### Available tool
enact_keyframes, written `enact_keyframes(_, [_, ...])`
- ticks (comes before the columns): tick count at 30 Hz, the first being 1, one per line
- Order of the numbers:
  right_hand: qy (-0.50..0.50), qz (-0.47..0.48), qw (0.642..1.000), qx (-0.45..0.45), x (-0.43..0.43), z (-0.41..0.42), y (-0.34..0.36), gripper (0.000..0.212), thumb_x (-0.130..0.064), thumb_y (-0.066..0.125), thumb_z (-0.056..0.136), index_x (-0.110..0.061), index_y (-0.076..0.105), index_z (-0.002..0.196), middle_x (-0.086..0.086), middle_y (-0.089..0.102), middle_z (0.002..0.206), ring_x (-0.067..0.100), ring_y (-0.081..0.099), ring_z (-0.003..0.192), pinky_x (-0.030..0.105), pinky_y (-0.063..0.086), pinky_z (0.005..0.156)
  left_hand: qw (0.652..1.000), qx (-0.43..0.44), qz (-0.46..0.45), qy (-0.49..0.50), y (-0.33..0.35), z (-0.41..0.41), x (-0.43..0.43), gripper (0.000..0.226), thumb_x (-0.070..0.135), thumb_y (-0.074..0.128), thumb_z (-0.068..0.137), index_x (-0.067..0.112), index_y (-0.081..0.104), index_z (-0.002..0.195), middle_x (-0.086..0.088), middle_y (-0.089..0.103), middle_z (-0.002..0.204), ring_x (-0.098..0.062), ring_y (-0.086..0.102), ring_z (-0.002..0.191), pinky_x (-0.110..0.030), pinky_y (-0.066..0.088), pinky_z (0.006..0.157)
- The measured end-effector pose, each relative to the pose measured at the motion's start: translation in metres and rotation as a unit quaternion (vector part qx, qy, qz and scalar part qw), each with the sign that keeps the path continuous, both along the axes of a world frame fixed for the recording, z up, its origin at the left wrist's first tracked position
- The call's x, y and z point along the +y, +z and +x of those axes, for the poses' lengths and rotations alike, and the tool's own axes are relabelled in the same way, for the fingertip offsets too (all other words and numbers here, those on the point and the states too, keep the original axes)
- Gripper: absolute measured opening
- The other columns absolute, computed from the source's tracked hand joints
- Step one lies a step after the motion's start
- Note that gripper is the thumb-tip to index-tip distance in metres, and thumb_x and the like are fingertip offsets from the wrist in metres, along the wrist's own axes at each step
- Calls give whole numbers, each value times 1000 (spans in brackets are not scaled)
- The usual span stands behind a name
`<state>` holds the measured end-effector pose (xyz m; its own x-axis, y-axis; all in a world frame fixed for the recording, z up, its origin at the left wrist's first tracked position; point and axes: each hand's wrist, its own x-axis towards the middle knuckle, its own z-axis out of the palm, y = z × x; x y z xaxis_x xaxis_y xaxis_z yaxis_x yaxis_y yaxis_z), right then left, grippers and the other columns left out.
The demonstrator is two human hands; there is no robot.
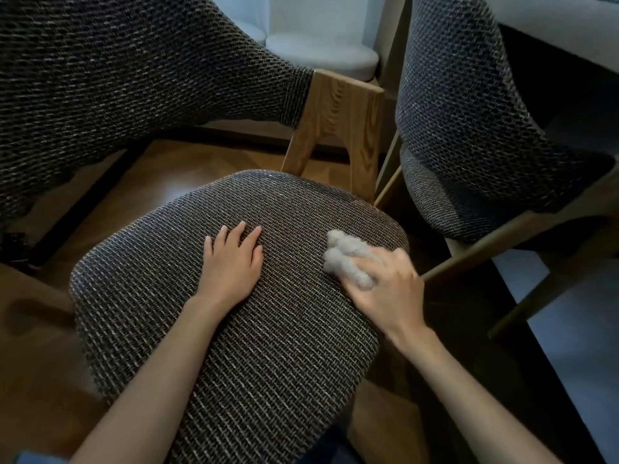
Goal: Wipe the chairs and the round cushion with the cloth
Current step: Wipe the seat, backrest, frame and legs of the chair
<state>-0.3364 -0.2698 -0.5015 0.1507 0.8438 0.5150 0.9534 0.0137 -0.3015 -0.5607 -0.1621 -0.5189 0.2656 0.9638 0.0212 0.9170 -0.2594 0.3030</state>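
Step in hand: wiping the seat (268, 363) of the near chair. The left hand (231, 262) lies flat on the middle of the seat, fingers straight and slightly spread, holding nothing. The right hand (392, 289) grips the cloth (348, 259), a grey fleecy wad bunched in curled fingers, and presses it on the seat near the right edge. This hand is blurred, which suggests a stroke under way.

Procedure, as judged from this position:
1. Use the flat left hand as a brace so the chair does not shift under the strokes.
2. Work the cloth in overlapping passes along the coarse weave, since its ribs are likely to trap dust.
3. Move the left hand aside to reach the patch beneath it.
4. Run the cloth over the rounded seat rim, then over the backrest (100, 78) at upper left.

Probably not yet done: the second chair (469, 128) just to the right, and the pale round cushion (321, 58) beyond the wooden post (341, 112)
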Motion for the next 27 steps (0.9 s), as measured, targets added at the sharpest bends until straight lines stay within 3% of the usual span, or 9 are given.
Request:
enact_keyframes(5, [104, 4, 994, -12, -14, -21, -1, 27, -55, 58, 84, -33, 73, 85, -10, 67, 95, 17, 52, 76, 26, 43, 51, 1000, -6, 10, -2, 3, -3, -1, 49, 42, 24, 102, 31, 25, 150, 0, 19, 158, -24, 11, 147, -45, 3, 119])
enact_keyframes(11, [-28, -47, 999, 4, 70, 16, 14, 25, -51, 57, 88, -37, 71, 104, -3, 67, 112, 27, 57, 98, 36, 48, 69, 999, -3, 20, 40, 7, -21, -12, 46, 41, 26, 102, 33, 31, 147, 0, 25, 156, -22, 17, 146, -44, 6, 119])
enact_keyframes(13, [-21, -53, 998, 11, 86, 6, 17, 27, -52, 55, 88, -35, 72, 102, -3, 68, 112, 26, 59, 99, 36, 51, 74, 998, 1, 16, 67, 8, -28, -15, 46, 41, 26, 102, 34, 32, 147, 0, 25, 157, -22, 16, 146, -44, 5, 119])
enact_keyframes(19, [225, -41, 972, -53, 41, -81, 0, 20, -50, 64, 83, -35, 71, 96, -11, 68, 97, 15, 56, 71, 23, 42, 50, 992, -1, 11, 128, 12, -39, -21, 46, 40, 28, 101, 35, 33, 146, -2, 24, 157, -23, 15, 146, -48, 3, 118])
enact_keyframes(23, [237, -27, 969, -64, 56, -81, -4, 22, -46, 71, 79, -31, 73, 95, -7, 69, 98, 16, 55, 73, 20, 34, 49, 982, 10, 0, 188, 13, -48, -20, 47, 42, 27, 101, 35, 31, 147, -2, 22, 158, -23, 12, 146, -50, 1, 118])
enact_keyframes(27, [194, -42, 975, -96, 121, -76, -1, 26, -47, 61, 88, -32, 72, 105, -5, 67, 104, 21, 55, 86, 25, 37, 55, 973, 12, -2, 229, 15, -55, -19, 47, 43, 26, 101, 36, 30, 147, -2, 20, 158, -24, 10, 147, -51, -1, 118])
